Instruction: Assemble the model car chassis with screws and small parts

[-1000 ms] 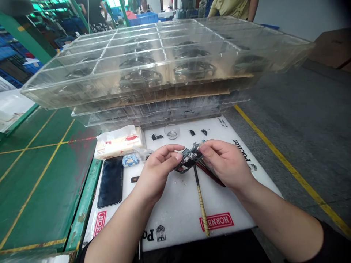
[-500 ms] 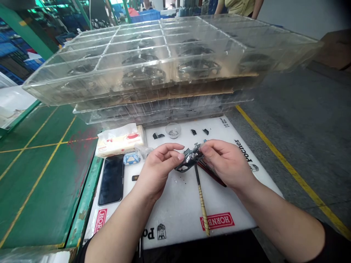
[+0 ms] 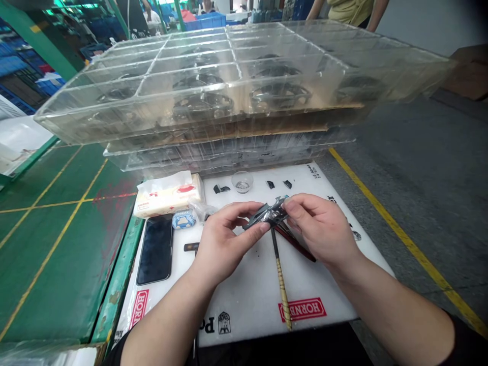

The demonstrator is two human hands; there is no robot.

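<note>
Left hand (image 3: 223, 244) and right hand (image 3: 324, 231) were apart, both pinched onto shiny dark part (image 3: 268, 213) held between them over white board (image 3: 247, 292); yellow-handled tool (image 3: 281, 284) lay just below on board, phone (image 3: 154, 249) and tissue pack (image 3: 170, 197) sat off to left, clear cup (image 3: 242, 183) stood beyond hands near small dark pieces (image 3: 270, 184)

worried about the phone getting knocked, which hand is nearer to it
Left. The left hand is to the right of the phone, not touching it; the right hand is farther right, past the left hand.
</note>
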